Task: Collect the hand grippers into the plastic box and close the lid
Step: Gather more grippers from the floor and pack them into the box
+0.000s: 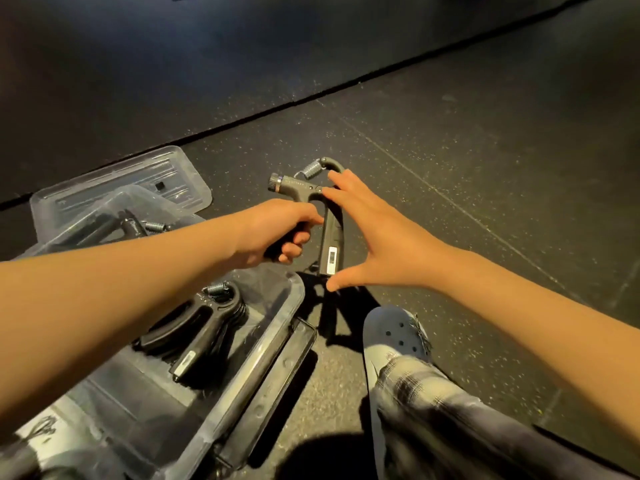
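Hand gripper (330, 242) hangs upright just beyond the far corner of the plastic box (268, 342), left hand (275, 232) curled round one handle, right hand (377, 237) spread open against the other; the box lies nearer the left hand.

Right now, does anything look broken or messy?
Nothing looks broken or spilled. The lid lies off the box, behind it, and one gripper is outside the box, gripped by the left hand with the open right hand touching it.
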